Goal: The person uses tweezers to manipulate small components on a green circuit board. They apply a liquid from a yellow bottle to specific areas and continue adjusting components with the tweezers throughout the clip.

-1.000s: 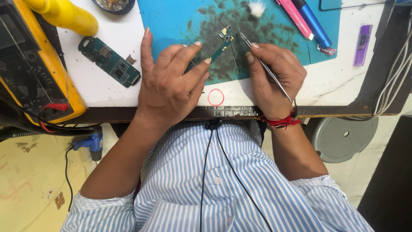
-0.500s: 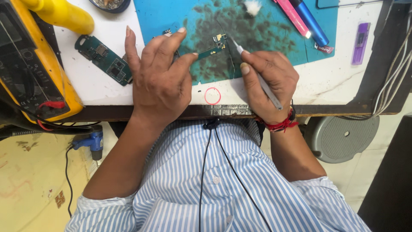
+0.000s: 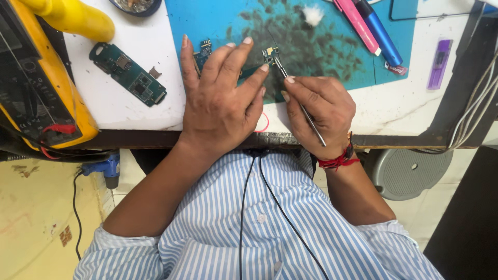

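Head view. The left hand (image 3: 220, 106) lies palm down, fingers spread, pressing a small green circuit board (image 3: 248, 71) flat against the blue work mat (image 3: 332, 57); most of the board is hidden under the fingers. The right hand (image 3: 319, 111) pinches thin metal tweezers (image 3: 298, 101) between thumb and forefinger, the tips touching the board's exposed end near the mat's dark-stained centre. A red thread band (image 3: 337, 162) circles the right wrist.

A second, longer green circuit board (image 3: 127, 74) lies apart on the white table (image 3: 129, 111), left of the mat, with a small metal shield piece (image 3: 154, 72) just beside it. A yellow multimeter (image 3: 39, 88) sits at the left edge. On the mat's upper right rest a pink pen (image 3: 357, 23) and a blue pen (image 3: 381, 33), side by side. A purple rectangular lighter (image 3: 440, 63) lies on the table, right of the mat. A white cotton tuft (image 3: 313, 14) sits at the mat's top.
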